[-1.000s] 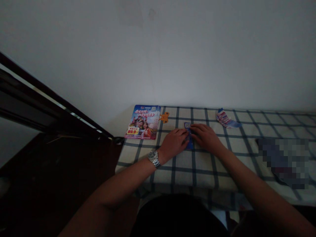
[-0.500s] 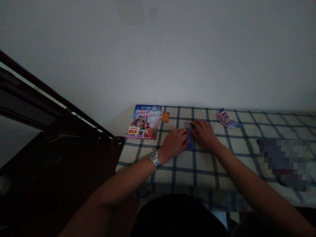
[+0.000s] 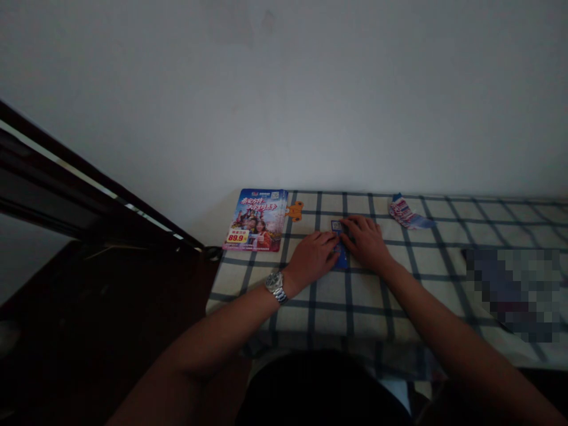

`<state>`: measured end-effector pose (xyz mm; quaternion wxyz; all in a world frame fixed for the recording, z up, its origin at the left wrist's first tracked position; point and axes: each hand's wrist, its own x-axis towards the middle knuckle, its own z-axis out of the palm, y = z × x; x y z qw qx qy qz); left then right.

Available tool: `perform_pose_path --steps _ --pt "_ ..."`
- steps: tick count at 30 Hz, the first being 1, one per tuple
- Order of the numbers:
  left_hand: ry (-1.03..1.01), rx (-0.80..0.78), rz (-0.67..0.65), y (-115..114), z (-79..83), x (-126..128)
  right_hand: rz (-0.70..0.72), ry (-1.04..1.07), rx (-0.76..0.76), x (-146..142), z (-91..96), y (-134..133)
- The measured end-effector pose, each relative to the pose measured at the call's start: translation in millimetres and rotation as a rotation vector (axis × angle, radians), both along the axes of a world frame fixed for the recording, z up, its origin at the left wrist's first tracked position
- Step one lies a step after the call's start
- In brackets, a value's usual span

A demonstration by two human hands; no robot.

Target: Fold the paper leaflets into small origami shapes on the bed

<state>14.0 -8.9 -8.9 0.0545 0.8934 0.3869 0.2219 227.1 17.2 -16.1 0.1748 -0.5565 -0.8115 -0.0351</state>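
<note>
A small blue folded paper flyer (image 3: pixel 341 260) with a QR code at its far end lies on the checked tablecloth, partly covered by my fingers. My left hand (image 3: pixel 312 257), with a metal watch (image 3: pixel 276 287) on its wrist, has bent fingers on the flyer's left side. From the right, my right hand (image 3: pixel 364 239) holds the flyer near its far end, fingertips close to the QR code. The fingers of both hands are curled down onto the paper; the undersides of the fingertips are hidden.
A stack of printed flyers (image 3: pixel 255 222) lies at the table's far left corner, beside an orange bear-shaped piece (image 3: pixel 294 211). Folded, pleated paper (image 3: pixel 408 213) rests near the wall (image 3: pixel 355 106). A blurred-out item (image 3: pixel 515 296) is at the right on the tablecloth (image 3: pixel 293 322).
The view has shifted slightly. Both hands stay at the blue folded flyer, with hardly any movement.
</note>
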Motion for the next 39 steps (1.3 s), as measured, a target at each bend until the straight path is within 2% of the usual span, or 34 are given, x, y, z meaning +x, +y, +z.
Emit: perform_pose_path --steps 6,17,39 --pt "-0.008 -0.005 0.002 0.1 1.1 -1.4 0.039 0.03 -0.001 3.7 -2.4 -0.3" --pt "0.006 -0.006 0.002 2.9 2.0 -2.8 0.193 0.05 -0.064 22.2 -1.1 5.7" --pt "0.013 -0.009 0.002 1.1 7.1 -4.7 0.273 0.068 -0.131 33.7 1.0 6.0"
